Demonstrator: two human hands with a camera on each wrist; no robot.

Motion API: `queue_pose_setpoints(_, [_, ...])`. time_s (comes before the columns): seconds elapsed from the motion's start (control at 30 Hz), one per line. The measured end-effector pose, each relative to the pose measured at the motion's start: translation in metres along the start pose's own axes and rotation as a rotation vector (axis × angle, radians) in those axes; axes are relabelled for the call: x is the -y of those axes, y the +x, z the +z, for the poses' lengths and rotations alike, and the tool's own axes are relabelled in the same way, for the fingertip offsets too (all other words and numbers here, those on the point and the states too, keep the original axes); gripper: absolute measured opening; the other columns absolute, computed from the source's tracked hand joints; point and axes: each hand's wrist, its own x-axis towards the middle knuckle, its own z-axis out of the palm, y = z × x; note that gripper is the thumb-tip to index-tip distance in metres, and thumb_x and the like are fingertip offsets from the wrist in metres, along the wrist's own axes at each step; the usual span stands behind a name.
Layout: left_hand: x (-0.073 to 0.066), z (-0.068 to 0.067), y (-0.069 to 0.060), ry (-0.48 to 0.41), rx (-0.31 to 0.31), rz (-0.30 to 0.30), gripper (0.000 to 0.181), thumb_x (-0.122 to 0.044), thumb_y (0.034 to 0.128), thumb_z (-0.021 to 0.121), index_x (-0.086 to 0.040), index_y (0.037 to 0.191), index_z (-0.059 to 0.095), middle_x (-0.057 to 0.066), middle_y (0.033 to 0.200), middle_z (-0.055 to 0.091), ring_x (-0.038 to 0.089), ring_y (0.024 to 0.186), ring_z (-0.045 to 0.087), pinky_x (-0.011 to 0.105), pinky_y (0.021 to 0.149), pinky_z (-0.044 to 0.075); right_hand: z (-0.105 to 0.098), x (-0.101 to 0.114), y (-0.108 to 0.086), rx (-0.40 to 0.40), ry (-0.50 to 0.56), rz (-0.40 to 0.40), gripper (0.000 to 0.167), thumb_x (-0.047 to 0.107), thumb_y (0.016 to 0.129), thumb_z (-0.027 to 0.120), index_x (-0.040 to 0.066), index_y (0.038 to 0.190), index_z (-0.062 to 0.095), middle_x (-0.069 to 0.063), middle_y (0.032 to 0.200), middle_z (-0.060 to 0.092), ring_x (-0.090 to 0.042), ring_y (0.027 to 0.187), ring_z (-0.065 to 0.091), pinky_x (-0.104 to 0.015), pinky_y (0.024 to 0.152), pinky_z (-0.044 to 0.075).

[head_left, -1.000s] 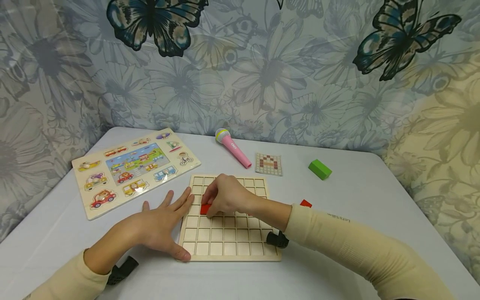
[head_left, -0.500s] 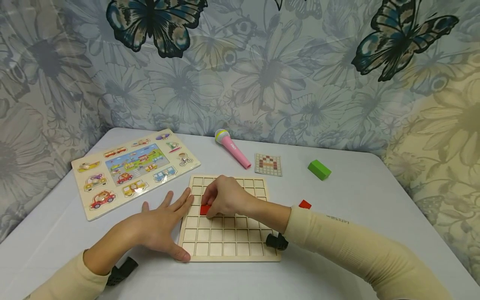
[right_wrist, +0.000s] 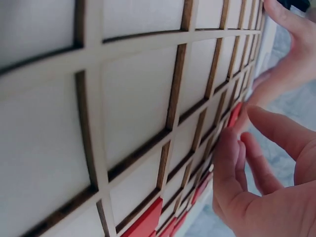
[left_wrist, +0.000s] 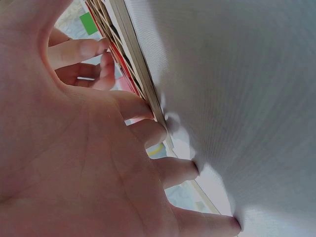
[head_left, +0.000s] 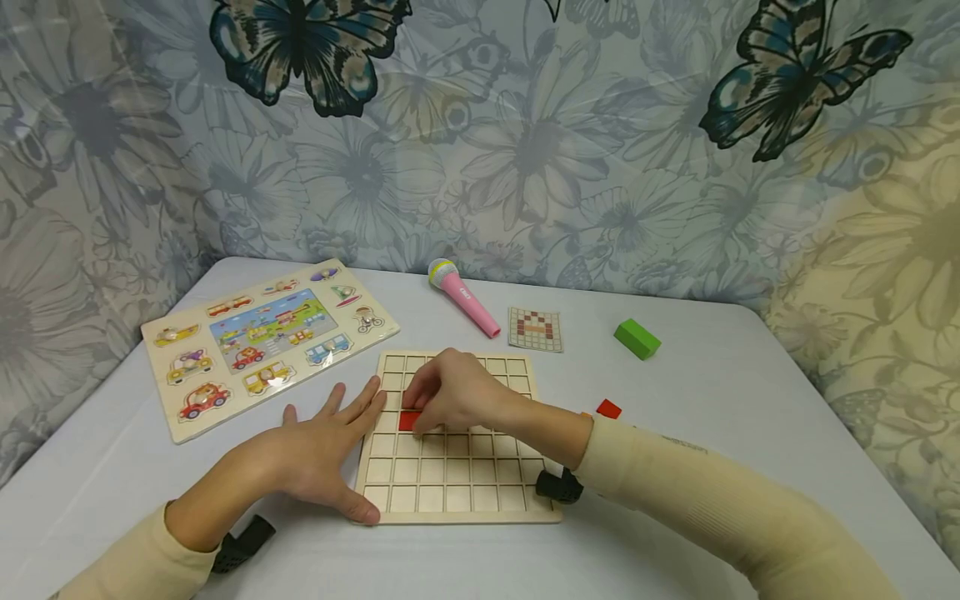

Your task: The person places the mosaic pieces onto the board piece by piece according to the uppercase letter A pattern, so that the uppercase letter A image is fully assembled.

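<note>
At the lower left of the frame, the left hand (head_left: 322, 457) spreads its fingers along the grid board's (head_left: 429, 497) left edge, probably to stop it sliding. Left of centre, the right hand's (head_left: 457, 390) bent fingers and thumb pinch a red tile (head_left: 407, 421) at a cell, seemingly to keep it square. Farther off, right of centre, a loose red tile (head_left: 609, 409) lies on the tabletop (head_left: 697, 392); beyond, a patterned card (head_left: 535, 330) faces up, perhaps for reading.

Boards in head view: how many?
2: the grid board at centre, partly covered by the right hand, and the puzzle board at left. None seems hidden.
</note>
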Motion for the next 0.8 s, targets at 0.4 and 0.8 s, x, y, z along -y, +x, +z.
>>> queue_pose_setpoints(0.4, [-0.001, 0.001, 0.001, 0.000, -0.007, -0.006, 0.145, -0.077, 0.0620, 0.085, -0.011, 0.169, 0.012, 0.009, 0.177, -0.003, 0.055, 0.158, 0.002, 0.095, 0.096, 0.008, -0.026, -0.015, -0.024, 0.008, 0.160, -0.042, 0.020, 0.007, 0.078, 0.087, 0.010, 0.097, 0.082, -0.001, 0.089, 0.075, -0.013, 0.084, 0.068, -0.026, 0.077, 0.058])
queue_pose_setpoints(0.8, [-0.002, 0.001, 0.000, -0.009, 0.002, -0.006, 0.145, -0.075, 0.0626, 0.086, -0.010, 0.168, 0.012, 0.011, 0.177, -0.004, 0.056, 0.157, 0.000, 0.096, 0.096, 0.005, -0.057, -0.043, -0.059, -0.103, 0.272, 0.048, 0.024, 0.007, 0.079, 0.088, 0.005, 0.102, 0.081, -0.004, 0.094, 0.076, -0.021, 0.087, 0.068, -0.031, 0.077, 0.057])
